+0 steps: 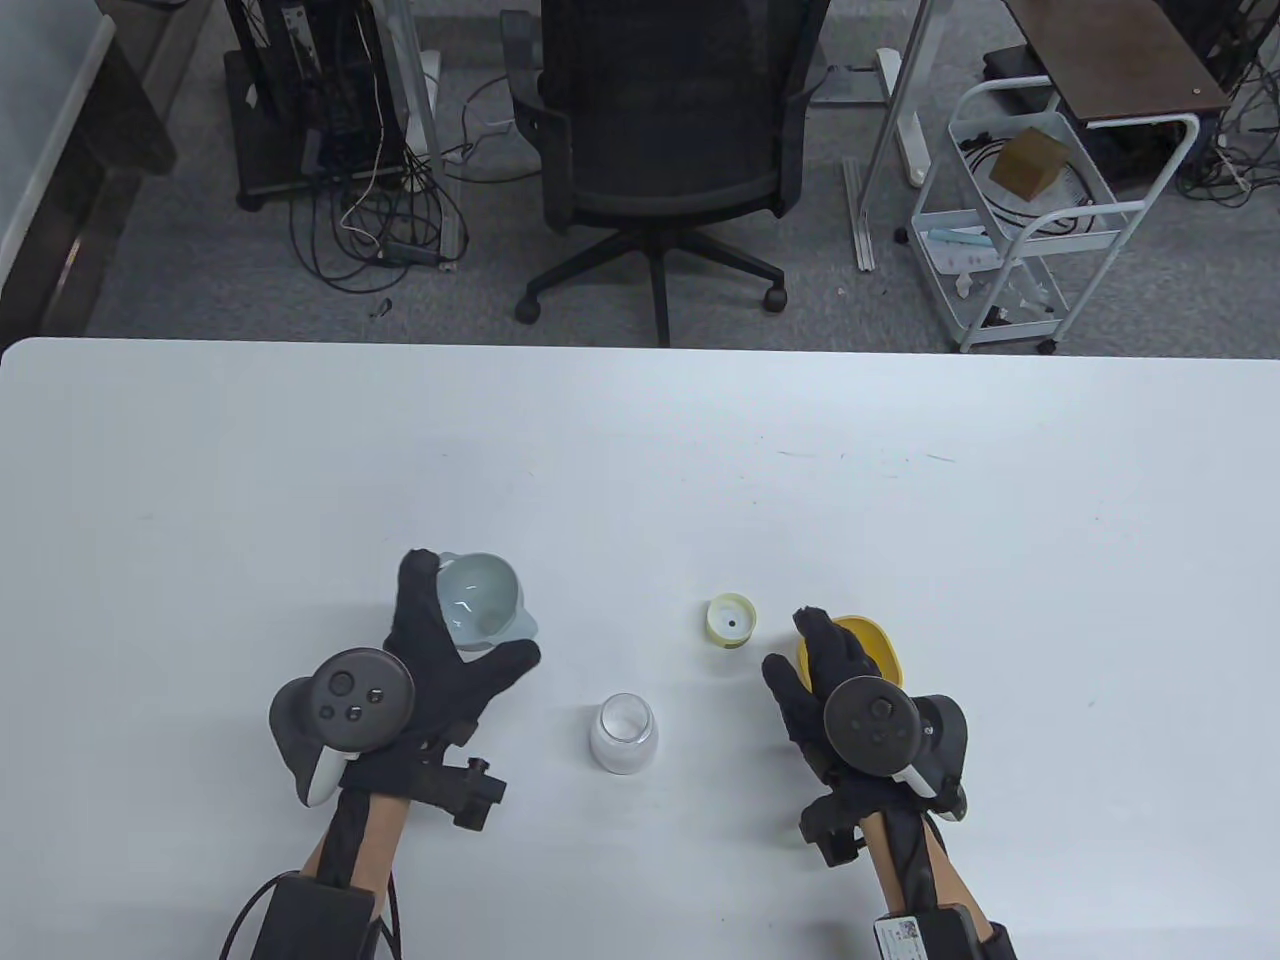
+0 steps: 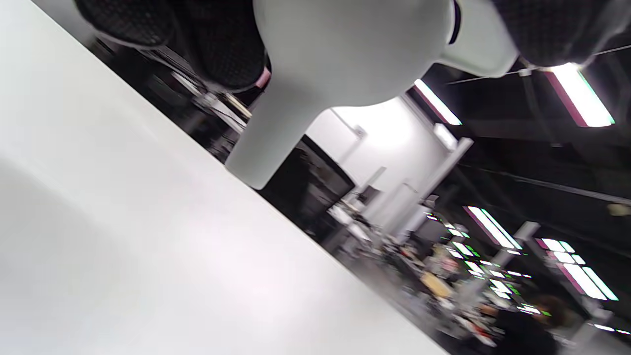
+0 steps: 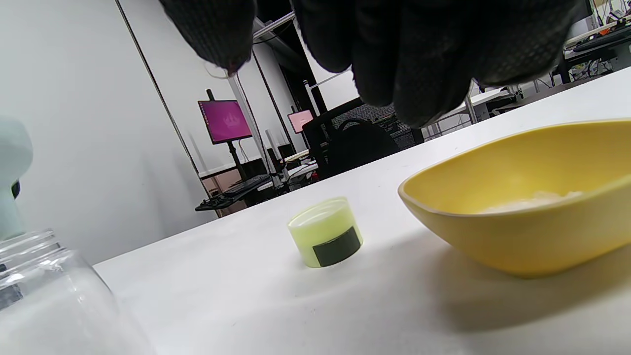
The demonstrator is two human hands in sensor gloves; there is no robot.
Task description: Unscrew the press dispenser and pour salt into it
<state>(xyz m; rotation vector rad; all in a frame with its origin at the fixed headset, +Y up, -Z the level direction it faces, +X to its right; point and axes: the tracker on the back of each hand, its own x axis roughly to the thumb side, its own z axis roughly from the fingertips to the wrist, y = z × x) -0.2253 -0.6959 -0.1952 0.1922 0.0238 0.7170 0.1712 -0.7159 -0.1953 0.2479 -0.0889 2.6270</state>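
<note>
On the counter point(image 1: 640, 480) our left hand point(image 1: 425, 665) grips a pale funnel point(image 1: 480, 598); right hand's point(image 1: 835, 690) fingers hover loosely curled over the yellow salt bowl point(image 1: 872, 645), jar point(image 1: 624, 733) and cap point(image 1: 729, 620) between.

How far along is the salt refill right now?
Unscrewing looks done: the green cap lies apart from the open jar, which already looks white inside. The left hand holds a pale funnel off the jar; the right hand hovers over the yellow bowl. Recapping remains.
</note>
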